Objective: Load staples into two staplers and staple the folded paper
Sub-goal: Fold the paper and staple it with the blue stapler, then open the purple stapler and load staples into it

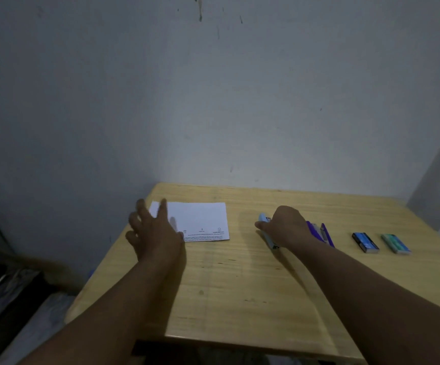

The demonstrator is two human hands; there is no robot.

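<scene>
Right hand [283, 225] fingers [259, 225] curl over light-blue stapler [263, 218].

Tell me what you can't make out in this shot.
Head view only:
- light blue stapler: mostly covered by the right hand; grip unclear.
- purple stapler: near end behind the right wrist.
- paper: print too small; left edge behind the left hand.
- staple boxes: labels blurred.
</scene>
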